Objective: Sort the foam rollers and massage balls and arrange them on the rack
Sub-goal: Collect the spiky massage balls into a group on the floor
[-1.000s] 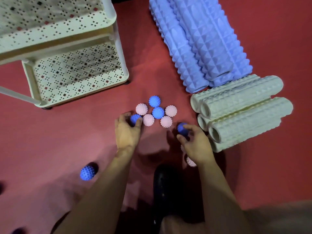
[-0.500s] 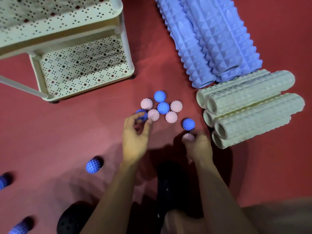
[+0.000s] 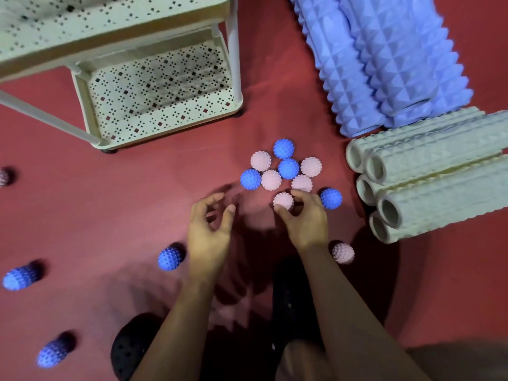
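Dim, reddish light; soft shadows pool beneath the arms, with motion blur and stretching toward the edges.

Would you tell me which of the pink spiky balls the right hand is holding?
The right hand pinches the pink ball at the cluster's near edge, left of a lone blue ball; the other pink balls lie untouched.

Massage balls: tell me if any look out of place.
Most sit clustered by the right hand. Strays lie apart: three blue balls at lower left, a dark ball at the left edge, and a pink ball by the right wrist.
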